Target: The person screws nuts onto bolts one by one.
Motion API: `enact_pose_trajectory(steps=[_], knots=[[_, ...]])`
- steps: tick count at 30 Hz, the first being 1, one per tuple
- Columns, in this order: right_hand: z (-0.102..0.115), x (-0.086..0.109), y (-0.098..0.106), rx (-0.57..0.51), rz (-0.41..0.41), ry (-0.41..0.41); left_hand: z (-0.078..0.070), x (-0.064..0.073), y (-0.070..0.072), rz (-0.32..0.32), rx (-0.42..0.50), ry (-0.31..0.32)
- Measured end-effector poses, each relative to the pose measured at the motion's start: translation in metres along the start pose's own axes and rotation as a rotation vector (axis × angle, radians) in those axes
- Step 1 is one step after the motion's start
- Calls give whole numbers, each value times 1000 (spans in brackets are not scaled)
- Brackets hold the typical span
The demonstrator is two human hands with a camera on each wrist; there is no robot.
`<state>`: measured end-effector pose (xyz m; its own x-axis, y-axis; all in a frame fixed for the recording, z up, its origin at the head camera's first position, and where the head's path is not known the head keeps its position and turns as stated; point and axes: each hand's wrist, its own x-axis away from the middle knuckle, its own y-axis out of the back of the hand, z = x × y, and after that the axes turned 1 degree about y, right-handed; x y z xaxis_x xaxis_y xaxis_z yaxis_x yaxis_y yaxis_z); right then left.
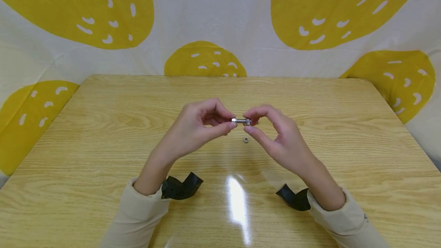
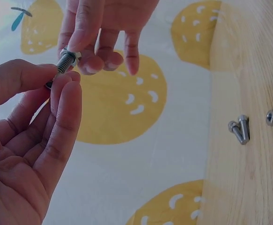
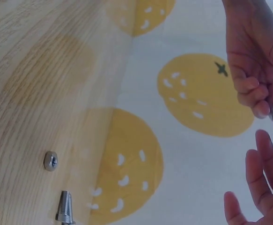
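Note:
A threaded metal bolt [image 1: 240, 121] lies level between the two hands, raised above the table. My left hand [image 1: 198, 125] pinches one end of it between thumb and fingers. At the other end, thumb and index finger of my right hand [image 1: 275, 135] pinch a hex nut [image 1: 248, 122] that sits around the shank. From the left wrist view, the bolt's threads [image 2: 63, 64] show between the fingertips, while the fingers hide its near end. The right hand's other fingers hang loosely below the nut there.
On the wooden table [image 1: 103, 125], a loose nut [image 1: 246, 140] lies just below the hands. Two spare bolts [image 2: 241, 129] lie against each other near it. Behind the table hangs a white cloth [image 1: 213, 10] with yellow fruit shapes. Black wrist mounts [image 1: 182, 186] sit at both cuffs.

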<state>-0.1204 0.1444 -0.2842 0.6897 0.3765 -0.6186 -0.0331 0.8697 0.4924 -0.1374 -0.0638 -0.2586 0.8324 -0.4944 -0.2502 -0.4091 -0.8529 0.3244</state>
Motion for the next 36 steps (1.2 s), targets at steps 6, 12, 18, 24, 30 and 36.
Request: enact_pose_trajectory(steps=[6,12,18,24,30,36], knots=[[0,1,0,22,1,-11,0,0,-1,8,8,10],[-1,2,-1,44,14,-82,0,0,-2,13,7,-5],[0,2,-1,81,19,-154,-1,-1,-4,8,3,-12],[1,1,3,34,28,-126,-1,0,-1,-13,-24,-2],[0,0,1,3,3,-13,-2,0,0,-18,-23,7],[-1,1,0,5,7,6,-2,1,0,-7,-10,16]])
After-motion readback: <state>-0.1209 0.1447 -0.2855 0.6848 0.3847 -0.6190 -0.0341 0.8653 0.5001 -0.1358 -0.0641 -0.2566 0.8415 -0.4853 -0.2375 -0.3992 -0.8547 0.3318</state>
